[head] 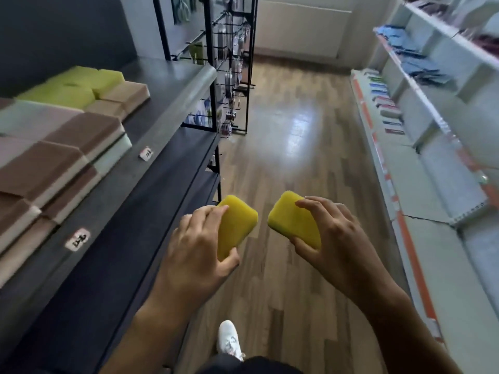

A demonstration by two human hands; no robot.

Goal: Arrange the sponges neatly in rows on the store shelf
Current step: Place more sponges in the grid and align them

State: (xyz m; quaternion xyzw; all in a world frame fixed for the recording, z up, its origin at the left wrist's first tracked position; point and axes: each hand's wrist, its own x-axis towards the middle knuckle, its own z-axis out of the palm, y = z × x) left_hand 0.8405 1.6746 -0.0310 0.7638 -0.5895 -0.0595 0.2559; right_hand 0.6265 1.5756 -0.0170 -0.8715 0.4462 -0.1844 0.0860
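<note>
**Surface finishes.** The left sponge [236, 228], gripped in the left hand [194, 247], and the right sponge [294, 221], pinched in the right hand [332, 238]: yellow foam, matt and faintly grainy, with soft rounded edges.

- **Left of the left hand:** the dark shelf [151, 190] is smooth board with a dull satin sheen.
- **On that shelf:** the stacked sponges [54, 157] are pale matt foam under a rougher brown scouring layer. Farther off, the green sponges [70, 87] are matt foam.
- **Beneath and beyond both hands:** the floor [291, 130] is wood-grain planks, glossy, carrying a bright reflection.
- **Beyond the left hand:** the black rack [212, 76] is thin metal bars.
- **Right of the right hand:** the white shelving [432, 190] has a smooth painted finish; its material is unclear.
</note>
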